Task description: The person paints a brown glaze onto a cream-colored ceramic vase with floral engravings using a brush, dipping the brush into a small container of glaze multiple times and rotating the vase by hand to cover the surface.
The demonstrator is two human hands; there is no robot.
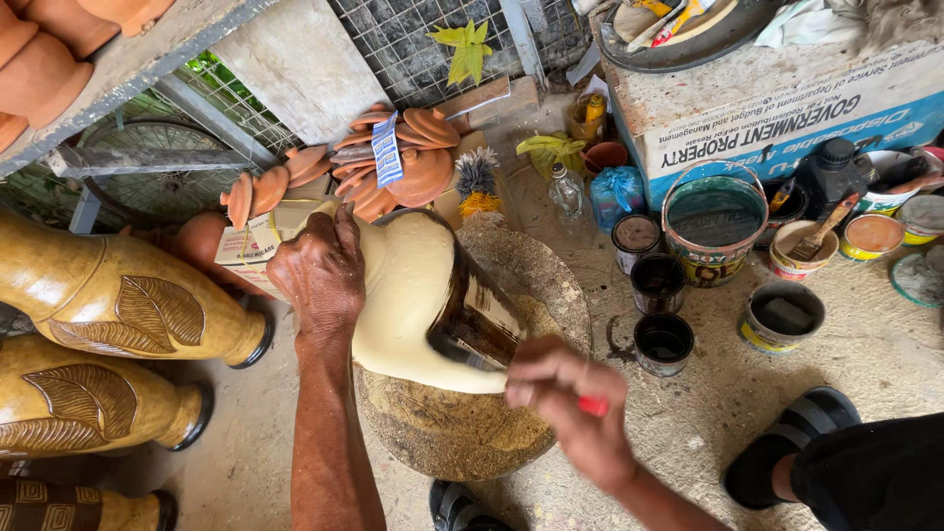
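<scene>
Sitting upper right, a blue-and-white printed carton (787, 118) overlooks the cream vase (413, 295) tilted on the round stand (472, 423), left hand (320, 270) clasping its top, right hand (570, 403) gripping a red-handled brush (492, 359) spreading brown paint.

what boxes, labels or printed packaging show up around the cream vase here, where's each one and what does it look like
Large carton: upper right behind the paint tins, white and blue, dark lettering upside down.
Small box: by the left hand, white and tan.
Paper tag: on the stacked clay lids, narrow white and blue strip.
Paint bucket: right of the vase, round, colourful printed wrap.
</scene>
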